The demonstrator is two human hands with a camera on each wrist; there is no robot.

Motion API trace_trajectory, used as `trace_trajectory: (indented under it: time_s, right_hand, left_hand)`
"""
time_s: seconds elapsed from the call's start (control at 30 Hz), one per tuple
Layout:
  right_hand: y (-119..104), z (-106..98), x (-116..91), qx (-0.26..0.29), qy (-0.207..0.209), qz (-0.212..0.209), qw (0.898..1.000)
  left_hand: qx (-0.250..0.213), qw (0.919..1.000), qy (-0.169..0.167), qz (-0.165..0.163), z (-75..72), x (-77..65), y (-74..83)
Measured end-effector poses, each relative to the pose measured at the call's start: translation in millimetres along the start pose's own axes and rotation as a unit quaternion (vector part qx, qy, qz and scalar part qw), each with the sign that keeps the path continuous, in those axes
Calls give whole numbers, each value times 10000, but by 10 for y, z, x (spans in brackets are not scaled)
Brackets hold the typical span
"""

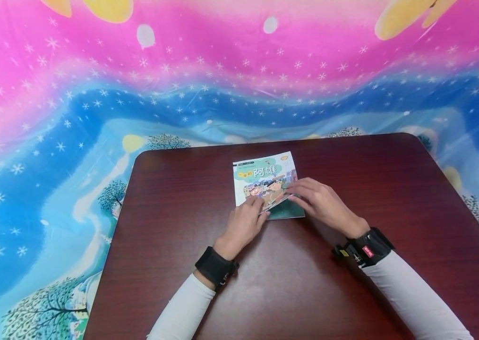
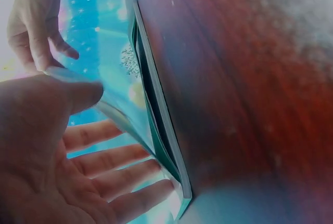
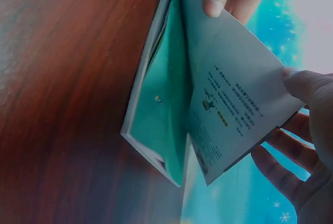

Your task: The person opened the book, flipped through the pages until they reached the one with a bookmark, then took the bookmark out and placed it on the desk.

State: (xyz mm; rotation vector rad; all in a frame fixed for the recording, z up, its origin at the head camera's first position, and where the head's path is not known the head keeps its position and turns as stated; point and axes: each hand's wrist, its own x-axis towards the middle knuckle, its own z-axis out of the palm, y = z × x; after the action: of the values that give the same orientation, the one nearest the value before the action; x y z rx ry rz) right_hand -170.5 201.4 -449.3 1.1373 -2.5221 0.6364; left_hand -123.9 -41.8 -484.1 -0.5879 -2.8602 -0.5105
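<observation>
A thin picture book (image 1: 265, 172) with a white illustrated cover lies on the table, its cover partly lifted. My right hand (image 1: 324, 200) pinches the cover's free lower corner, thumb on the inner face and fingers behind. At the lower left of the cover, my left hand (image 1: 245, 222) holds the edge, thumb inside and fingers spread over the outer face. Printed text shows on the cover's inner side (image 3: 229, 73) in the right wrist view. Beneath it is a green page (image 3: 161, 109), and the remaining pages lie together under that.
The dark red-brown table (image 1: 171, 203) has rounded far corners. Behind and beside it hangs a pink and blue cloth (image 1: 222, 56) printed with snowflakes and trees. Both forearms have white sleeves and black wrist bands (image 1: 216, 266).
</observation>
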Motion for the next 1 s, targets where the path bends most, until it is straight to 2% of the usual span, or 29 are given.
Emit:
trace_trajectory:
  time_s: [0.13,0.3,0.47,0.6,0.73,0.87,1.0]
  right_hand:
    - [-20,-33,12,53,74,245,9997]
    - [12,-55,-24,58,33,763,9971]
    - [77,-28,-97,-12,-419,1107,9930]
    - [129,11,-134,50,-865,1088,9903]
    - [179,84,-143,70,-1226,918,9882]
    - [207,151,-149,138,-1563,868,9838]
    - [211,215,-165,243,-1806,832,9797]
  left_hand:
    - [-243,9996,62,-92,5,-7,-7]
    - [-622,9978,80,-201,4,-24,-15]
    - [-861,9959,191,-185,-21,-47,-30]
    - [-914,9952,306,-168,-63,-55,-35]
    - [-803,9956,454,-168,-141,-59,-30]
    - [-468,9963,709,-118,-230,-78,-28]
    - [-162,9935,1118,168,-315,-112,-50]
